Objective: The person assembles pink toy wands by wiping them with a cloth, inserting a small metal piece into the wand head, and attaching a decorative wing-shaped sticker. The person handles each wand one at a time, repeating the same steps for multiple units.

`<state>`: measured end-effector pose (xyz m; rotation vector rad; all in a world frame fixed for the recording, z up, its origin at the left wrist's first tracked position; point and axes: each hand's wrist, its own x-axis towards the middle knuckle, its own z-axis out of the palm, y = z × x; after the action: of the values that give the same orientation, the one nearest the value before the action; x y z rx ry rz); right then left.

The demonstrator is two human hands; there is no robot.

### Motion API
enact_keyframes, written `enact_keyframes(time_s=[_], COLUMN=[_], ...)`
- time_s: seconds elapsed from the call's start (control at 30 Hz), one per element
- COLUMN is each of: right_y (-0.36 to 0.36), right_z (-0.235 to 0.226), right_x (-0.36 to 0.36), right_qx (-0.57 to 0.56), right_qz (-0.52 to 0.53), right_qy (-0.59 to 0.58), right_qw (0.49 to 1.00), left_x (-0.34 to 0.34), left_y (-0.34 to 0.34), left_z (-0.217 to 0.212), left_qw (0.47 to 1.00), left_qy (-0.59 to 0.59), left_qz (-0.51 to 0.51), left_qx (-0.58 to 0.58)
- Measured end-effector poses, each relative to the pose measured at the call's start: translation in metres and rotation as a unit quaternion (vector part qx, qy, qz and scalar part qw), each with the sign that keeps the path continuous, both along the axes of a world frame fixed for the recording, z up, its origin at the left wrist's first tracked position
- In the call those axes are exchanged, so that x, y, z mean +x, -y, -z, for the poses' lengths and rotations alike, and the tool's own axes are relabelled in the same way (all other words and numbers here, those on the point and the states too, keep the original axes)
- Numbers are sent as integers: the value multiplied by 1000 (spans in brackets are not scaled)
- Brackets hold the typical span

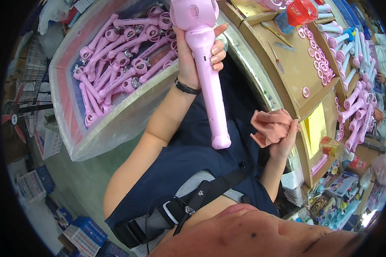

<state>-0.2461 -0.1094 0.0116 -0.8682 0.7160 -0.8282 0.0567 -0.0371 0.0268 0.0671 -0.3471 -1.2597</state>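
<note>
A pink light stick point(213, 98), with a round head at its upper end and a long ribbed handle, is held up before my body. My left hand point(188, 55) is closed round its neck just below the head, with the fingertips showing on the right side. The end of the handle points down toward my lap. A crumpled salmon-coloured cloth point(270, 127) is bunched in my right hand point(283, 143), beside the table edge and apart from the light stick. A dark band point(187, 87) circles my left wrist.
At the left, a large plastic-lined bin point(111, 132) holds several pink sticks with clear domes. On the right, a cardboard tray point(283, 92) bears pink rings point(319, 55), a ruler and a pencil-like tool. Beyond lie more pink handles point(356, 105) and a bottle point(336, 147).
</note>
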Motion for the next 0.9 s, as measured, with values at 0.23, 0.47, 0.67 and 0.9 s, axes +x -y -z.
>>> enact_keyframes(time_s=[0.23,0.47,0.67,0.9], right_y=[-8,-24,2,34], right_z=[1,-5,-30,-45], right_x=[13,87,139,124], right_qx=[0,-446,-606,-182], right_qz=[107,142,162,21], right_qy=[4,-114,-217,100], right_qw=[994,877,748,978], left_x=[-4,-34,-74,-84], left_y=[-3,-6,-18,-25], left_z=[-5,3,-6,-10], left_qw=[982,925,755,708], left_qy=[124,297,588,645], left_qz=[-53,29,-105,-140], left_qx=[134,237,271,252])
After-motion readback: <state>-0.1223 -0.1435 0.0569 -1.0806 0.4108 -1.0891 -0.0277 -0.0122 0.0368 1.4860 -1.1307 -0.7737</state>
